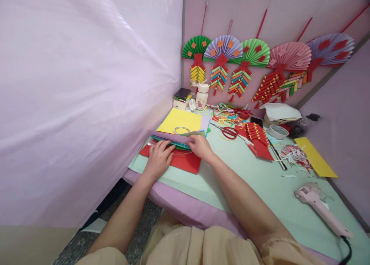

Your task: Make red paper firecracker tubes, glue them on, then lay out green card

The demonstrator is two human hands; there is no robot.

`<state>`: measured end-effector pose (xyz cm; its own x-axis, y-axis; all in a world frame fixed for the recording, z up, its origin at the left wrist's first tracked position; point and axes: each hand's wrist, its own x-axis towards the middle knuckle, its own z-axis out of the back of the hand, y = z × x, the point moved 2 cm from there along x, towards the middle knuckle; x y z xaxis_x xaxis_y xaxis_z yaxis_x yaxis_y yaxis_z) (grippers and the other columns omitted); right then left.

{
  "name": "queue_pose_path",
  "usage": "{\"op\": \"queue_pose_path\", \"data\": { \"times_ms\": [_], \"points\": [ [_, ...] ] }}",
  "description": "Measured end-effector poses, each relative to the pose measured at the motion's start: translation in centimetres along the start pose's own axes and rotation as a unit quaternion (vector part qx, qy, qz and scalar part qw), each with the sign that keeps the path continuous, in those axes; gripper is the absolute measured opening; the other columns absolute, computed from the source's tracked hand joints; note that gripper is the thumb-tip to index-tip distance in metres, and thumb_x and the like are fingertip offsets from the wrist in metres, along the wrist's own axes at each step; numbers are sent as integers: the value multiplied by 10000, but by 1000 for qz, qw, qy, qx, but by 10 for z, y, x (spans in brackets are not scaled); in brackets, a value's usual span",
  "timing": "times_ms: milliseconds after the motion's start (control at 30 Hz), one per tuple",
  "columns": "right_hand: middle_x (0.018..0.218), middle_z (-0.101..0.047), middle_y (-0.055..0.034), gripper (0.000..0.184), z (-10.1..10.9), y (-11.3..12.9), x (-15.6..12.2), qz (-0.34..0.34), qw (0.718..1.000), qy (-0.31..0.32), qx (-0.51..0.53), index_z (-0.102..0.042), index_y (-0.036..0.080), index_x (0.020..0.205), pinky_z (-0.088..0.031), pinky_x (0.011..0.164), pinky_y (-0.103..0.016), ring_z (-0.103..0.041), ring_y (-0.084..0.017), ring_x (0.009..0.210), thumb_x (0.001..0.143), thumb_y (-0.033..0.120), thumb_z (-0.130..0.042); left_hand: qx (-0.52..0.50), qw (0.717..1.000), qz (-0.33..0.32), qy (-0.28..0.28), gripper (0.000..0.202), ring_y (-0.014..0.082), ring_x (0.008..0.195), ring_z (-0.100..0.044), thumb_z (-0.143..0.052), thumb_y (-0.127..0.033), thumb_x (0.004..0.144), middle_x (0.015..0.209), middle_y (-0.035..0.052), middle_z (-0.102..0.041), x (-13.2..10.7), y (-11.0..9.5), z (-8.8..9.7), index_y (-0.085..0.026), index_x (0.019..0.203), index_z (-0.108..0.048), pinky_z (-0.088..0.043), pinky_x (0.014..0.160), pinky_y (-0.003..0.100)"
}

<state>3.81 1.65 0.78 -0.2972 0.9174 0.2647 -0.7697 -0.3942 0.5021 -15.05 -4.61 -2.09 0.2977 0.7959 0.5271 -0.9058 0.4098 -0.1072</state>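
Observation:
A stack of coloured paper (179, 119) lies at the left of the table, yellow on top with lilac, blue and green sheets under it. Its near edge is lifted and curls up. My right hand (200, 146) pinches that edge at the right corner, thumb on the near side. My left hand (159, 157) rests at the left of the lifted edge, fingers stretched out and touching the sheets; the fingertips are partly hidden. Beneath both hands lies red paper (185, 164), with a clear plastic sleeve edge over it. A pale ring (182, 130) sits on the yellow sheet.
Red-handled scissors (229, 133), a red paper firecracker string (257, 134) and a pink glue gun (322, 209) lie to the right. A white bottle (202, 97) stands behind the stack. Paper scraps (231, 114) are heaped at the back. Finished paper fans (222, 48) hang on the wall.

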Motion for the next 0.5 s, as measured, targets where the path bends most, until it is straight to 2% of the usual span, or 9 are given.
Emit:
{"op": "queue_pose_path", "data": {
  "times_ms": [300,500],
  "points": [
    [829,-716,-43,176,0,0,0,-7,1000,6,0,-717,203,847,-387,631,-253,-613,-185,745,850,251,-548,-10,1000,7,3,312,274,1216,-464,-437,-241,917,1266,103,-584,0,-1,0,-224,1166,-624,-344,980,460],
    [813,-712,-40,168,-1,-1,0,-9,1000,4,1,-715,210,839,-384,621,-258,-609,-190,738,844,250,-552,-4,1000,5,5,281,273,1219,-460,-436,-254,922,1269,95,-582,0,-1,0,-230,1096,-656,-341,979,461]
  ]
}}
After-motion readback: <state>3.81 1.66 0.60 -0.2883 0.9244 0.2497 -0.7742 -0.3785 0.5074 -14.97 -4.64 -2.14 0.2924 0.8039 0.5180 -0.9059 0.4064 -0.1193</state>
